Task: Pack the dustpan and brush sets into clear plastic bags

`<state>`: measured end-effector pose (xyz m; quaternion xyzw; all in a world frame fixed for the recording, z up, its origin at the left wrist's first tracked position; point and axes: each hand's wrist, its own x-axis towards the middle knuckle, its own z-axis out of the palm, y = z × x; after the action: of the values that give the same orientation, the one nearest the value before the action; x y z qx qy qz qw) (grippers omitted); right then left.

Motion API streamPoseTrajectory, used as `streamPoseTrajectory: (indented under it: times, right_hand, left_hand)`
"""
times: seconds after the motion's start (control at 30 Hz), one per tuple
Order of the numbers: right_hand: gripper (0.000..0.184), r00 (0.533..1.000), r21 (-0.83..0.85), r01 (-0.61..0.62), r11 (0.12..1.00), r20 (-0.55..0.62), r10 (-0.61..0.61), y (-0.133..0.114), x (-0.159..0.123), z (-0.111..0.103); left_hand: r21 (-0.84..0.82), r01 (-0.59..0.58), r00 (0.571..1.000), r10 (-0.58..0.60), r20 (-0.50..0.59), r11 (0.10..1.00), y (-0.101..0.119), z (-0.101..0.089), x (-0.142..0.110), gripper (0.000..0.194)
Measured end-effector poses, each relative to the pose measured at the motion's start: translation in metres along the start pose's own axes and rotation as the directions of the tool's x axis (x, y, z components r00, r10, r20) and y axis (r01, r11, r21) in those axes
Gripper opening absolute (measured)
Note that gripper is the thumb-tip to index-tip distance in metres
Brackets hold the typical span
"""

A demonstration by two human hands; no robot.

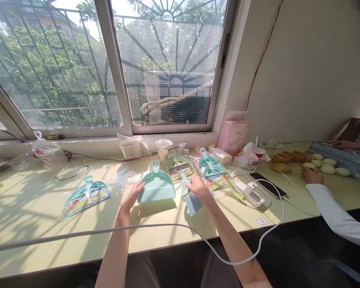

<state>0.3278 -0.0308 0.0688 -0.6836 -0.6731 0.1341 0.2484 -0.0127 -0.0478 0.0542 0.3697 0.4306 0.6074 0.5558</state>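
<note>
My left hand (132,196) grips the left edge of a mint-green dustpan (156,187), which is tilted above the table with its handle pointing away from me. In my right hand (198,187) is a small hand brush (193,203) with blue-grey bristles that point down toward the table. The brush is just right of the dustpan, apart from it. Behind my right hand lie more dustpan-and-brush sets in wrappers, one green (177,164) and one teal (213,170). Another packaged set (87,196) rests on the left of the table.
A white cable (156,225) crosses in front of my arms. At the right are a power strip (252,195), a phone (268,185) and a pink box (234,136). Another person's hand (312,176) is near pale green round objects (327,169). Crumpled clear plastic (122,180) lies behind my left hand.
</note>
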Motion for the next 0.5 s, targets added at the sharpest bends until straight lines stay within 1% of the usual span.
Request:
streamPoseTrajectory:
  times: [0.07,0.13,0.17,0.2,0.27,0.3,0.33,0.37,0.4,0.43,0.5]
  right_hand:
    - [0.051,0.999,-0.020,-0.030,0.999,0.012,0.031,0.013,-0.001,0.012]
    - [0.054,0.999,0.066,-0.041,0.997,-0.024,0.043,0.024,-0.002,0.021]
    - [0.055,0.998,0.145,-0.043,0.988,-0.045,0.050,0.028,-0.003,0.023]
    - [0.055,0.996,0.241,-0.039,0.970,-0.066,0.057,0.031,-0.004,0.024]
    - [0.051,0.993,0.418,-0.010,0.908,-0.099,0.056,0.034,-0.004,0.021]
    - [0.046,0.993,0.478,0.017,0.878,-0.114,0.043,0.035,-0.003,0.018]
    - [0.042,0.991,0.497,0.044,0.867,-0.129,0.024,0.036,-0.001,0.016]
    - [0.039,0.989,0.484,0.061,0.873,-0.144,0.011,0.036,0.000,0.013]
    - [0.037,0.992,0.427,0.067,0.902,-0.125,-0.015,0.036,0.002,0.012]
    - [0.037,0.995,0.361,0.067,0.930,-0.092,-0.036,0.035,0.004,0.010]
    - [0.037,0.998,0.260,0.056,0.964,-0.034,-0.049,0.035,0.005,0.008]
  left_hand:
    - [0.170,0.071,0.997,-0.068,-0.024,0.983,-0.005,-0.002,0.004,0.050]
    - [0.353,0.138,0.990,-0.120,-0.073,0.925,-0.010,-0.005,0.009,0.046]
    - [0.436,0.145,0.989,-0.114,-0.097,0.888,-0.012,-0.006,0.011,0.046]
    - [0.517,0.132,0.989,-0.078,-0.125,0.846,-0.014,-0.008,0.013,0.046]
    - [0.666,0.067,0.984,0.060,-0.166,0.743,-0.018,-0.009,0.015,0.049]
    - [0.723,0.025,0.977,0.137,-0.164,0.691,-0.020,-0.008,0.015,0.050]
    - [0.762,-0.020,0.971,0.194,-0.139,0.647,-0.021,-0.007,0.015,0.049]
    - [0.783,-0.062,0.970,0.221,-0.098,0.619,-0.023,-0.005,0.015,0.046]
    - [0.788,-0.100,0.975,0.219,-0.045,0.608,-0.025,-0.003,0.016,0.043]
    - [0.780,-0.126,0.981,0.196,0.005,0.612,-0.027,-0.001,0.016,0.040]
    - [0.739,-0.130,0.990,0.123,0.065,0.661,-0.030,0.002,0.018,0.038]
